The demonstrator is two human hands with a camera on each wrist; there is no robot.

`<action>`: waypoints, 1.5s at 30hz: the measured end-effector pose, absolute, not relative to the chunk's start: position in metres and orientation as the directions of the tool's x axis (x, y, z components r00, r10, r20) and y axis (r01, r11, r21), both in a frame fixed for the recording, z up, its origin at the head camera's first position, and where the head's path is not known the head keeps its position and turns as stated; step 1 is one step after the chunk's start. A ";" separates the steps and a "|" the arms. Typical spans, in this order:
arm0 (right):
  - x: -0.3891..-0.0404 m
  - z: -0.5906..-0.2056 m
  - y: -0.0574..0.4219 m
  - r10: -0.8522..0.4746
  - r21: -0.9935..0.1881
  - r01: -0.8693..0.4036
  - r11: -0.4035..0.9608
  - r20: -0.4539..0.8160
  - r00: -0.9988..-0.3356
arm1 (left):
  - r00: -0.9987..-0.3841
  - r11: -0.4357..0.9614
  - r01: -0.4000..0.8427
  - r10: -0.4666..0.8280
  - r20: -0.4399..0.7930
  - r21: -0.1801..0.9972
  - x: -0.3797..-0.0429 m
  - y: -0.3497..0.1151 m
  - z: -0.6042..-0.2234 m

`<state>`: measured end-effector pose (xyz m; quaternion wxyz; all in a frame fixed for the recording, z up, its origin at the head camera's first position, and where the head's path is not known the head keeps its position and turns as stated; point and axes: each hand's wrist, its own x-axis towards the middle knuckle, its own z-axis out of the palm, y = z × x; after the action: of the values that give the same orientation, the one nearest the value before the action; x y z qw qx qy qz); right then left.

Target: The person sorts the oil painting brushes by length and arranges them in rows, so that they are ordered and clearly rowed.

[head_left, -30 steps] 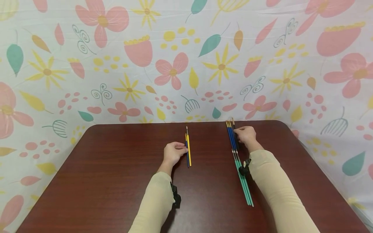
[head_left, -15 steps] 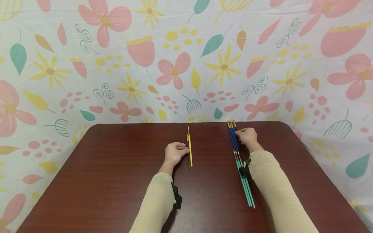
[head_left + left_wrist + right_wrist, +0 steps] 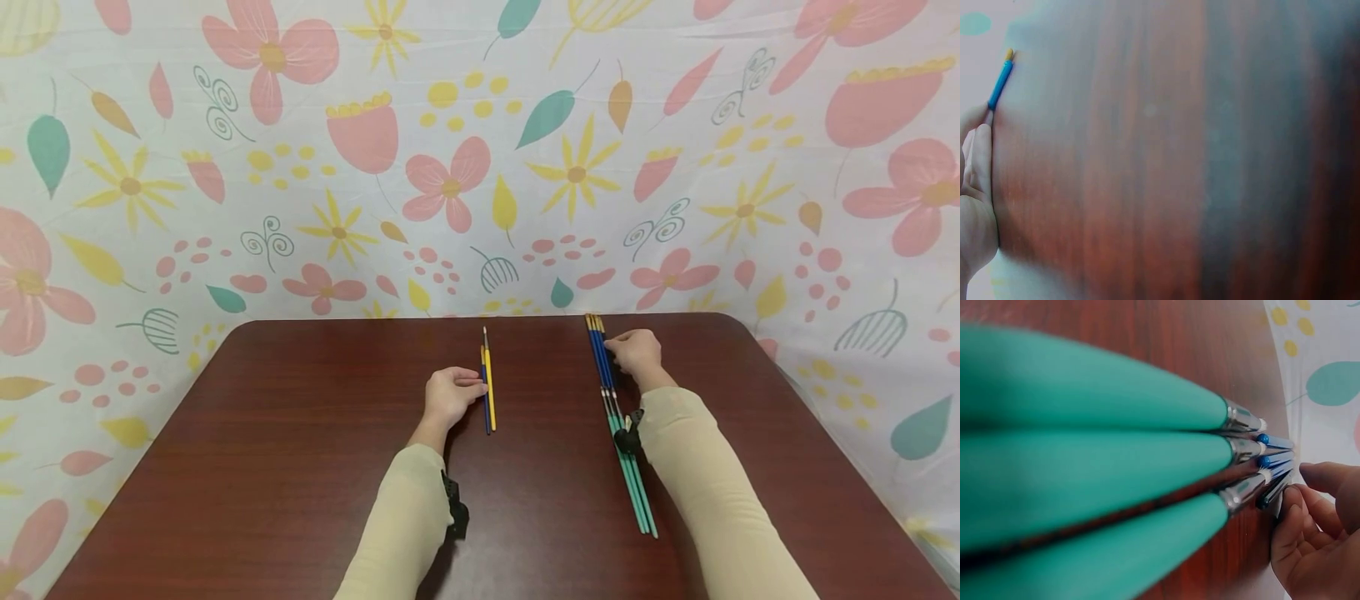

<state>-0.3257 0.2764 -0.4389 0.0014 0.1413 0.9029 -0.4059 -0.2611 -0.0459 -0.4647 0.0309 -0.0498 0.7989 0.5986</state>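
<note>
My left hand lies at mid-table, its thumb and fingertips pinching a blue-handled paintbrush. Close along that brush's right side is a yellow-handled paintbrush. In the left wrist view the blue brush's upper part sticks out past the fingers. At the back right, my right hand pinches a black-handled paintbrush beside several blue-handled paintbrushes. The hand hides part of the black brush in the head view. Three teal-handled paintbrushes lie below, their tips meeting the blue handles' ends.
The brown wooden table reaches back to a floral-patterned cloth. A small black camera mount sits on the left sleeve, and another wrist camera overlaps the teal brushes in the head view.
The black brush has shifted left and nearer, now lying close against the blue ones with its tip level with theirs. The left hand stays in place; the head view has shifted slightly.
</note>
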 end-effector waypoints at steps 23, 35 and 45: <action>-0.313 -0.420 0.267 0.240 -0.773 0.243 0.586 -0.121 -0.963 | -0.994 0.269 -0.107 -0.046 -0.098 0.957 -0.260 -0.045 -0.465; -0.308 -0.420 0.249 0.192 -0.792 0.203 0.576 -0.110 -0.975 | -0.995 0.270 -0.103 -0.043 -0.095 0.957 -0.259 -0.045 -0.465; -0.303 -0.417 0.225 0.113 -0.821 0.177 0.542 -0.138 -0.984 | -0.994 0.248 -0.105 -0.039 -0.098 0.963 -0.257 -0.045 -0.463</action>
<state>-0.3031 0.2249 -0.4169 0.0344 0.0826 0.8774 -0.4713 -0.2574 -0.0447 -0.4631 0.0271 -0.0455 0.7896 0.6113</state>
